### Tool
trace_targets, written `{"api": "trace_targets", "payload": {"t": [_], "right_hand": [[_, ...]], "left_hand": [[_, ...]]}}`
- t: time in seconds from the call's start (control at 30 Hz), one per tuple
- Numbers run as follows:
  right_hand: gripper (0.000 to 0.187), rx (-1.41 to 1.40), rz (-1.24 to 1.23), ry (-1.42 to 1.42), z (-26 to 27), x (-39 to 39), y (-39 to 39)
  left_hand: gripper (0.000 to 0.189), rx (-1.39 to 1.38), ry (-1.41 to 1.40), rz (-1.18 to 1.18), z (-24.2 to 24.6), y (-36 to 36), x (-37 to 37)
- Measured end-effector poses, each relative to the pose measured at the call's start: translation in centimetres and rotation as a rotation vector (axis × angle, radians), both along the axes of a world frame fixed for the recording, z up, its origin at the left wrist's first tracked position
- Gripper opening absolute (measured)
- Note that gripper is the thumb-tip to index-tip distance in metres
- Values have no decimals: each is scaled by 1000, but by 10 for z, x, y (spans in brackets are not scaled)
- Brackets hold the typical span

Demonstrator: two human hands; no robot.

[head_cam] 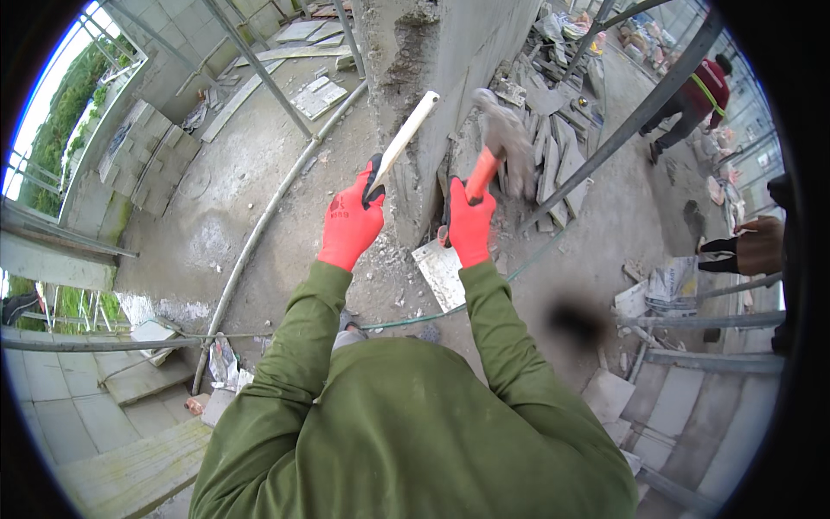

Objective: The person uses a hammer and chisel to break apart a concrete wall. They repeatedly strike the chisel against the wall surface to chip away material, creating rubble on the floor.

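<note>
My left hand [353, 220], in a red glove with black-coated fingers, is closed round a pale, narrow rod or chisel-like bar [408, 133]. Its far end points up toward a rough concrete column [415, 71] with a chipped-out groove; whether it touches cannot be told. My right hand [471, 217], gloved alike, grips the orange handle of a hammer [485, 170]. The dark hammer head [509, 139] is blurred by motion, to the right of the bar's end and apart from it. A whitish board or tile [441, 272] lies on the ground below my hands.
Metal scaffold poles cross at both sides [622, 120]. Broken slabs [557, 149] are heaped right of the column. A long pipe [272, 201] and a thin green hose [415, 321] lie on the floor. A person in dark red [703, 97] and another in brown [758, 245] are at the right.
</note>
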State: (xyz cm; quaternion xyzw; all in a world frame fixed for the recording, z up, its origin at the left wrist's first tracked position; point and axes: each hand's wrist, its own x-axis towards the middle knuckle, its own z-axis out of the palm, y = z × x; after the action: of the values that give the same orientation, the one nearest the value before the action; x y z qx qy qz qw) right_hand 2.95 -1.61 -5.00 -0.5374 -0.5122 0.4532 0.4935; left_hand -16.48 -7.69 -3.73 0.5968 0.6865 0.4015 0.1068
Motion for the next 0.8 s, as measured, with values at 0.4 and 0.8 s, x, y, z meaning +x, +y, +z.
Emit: {"api": "trace_targets", "payload": {"t": [0.4, 0.8], "right_hand": [[36, -51, 77, -168, 9, 9, -4], [36, -32, 107, 139, 1, 31, 18]], "left_hand": [[56, -133, -27, 42, 8, -11, 7], [58, -136, -25, 82, 4, -8, 16]]}}
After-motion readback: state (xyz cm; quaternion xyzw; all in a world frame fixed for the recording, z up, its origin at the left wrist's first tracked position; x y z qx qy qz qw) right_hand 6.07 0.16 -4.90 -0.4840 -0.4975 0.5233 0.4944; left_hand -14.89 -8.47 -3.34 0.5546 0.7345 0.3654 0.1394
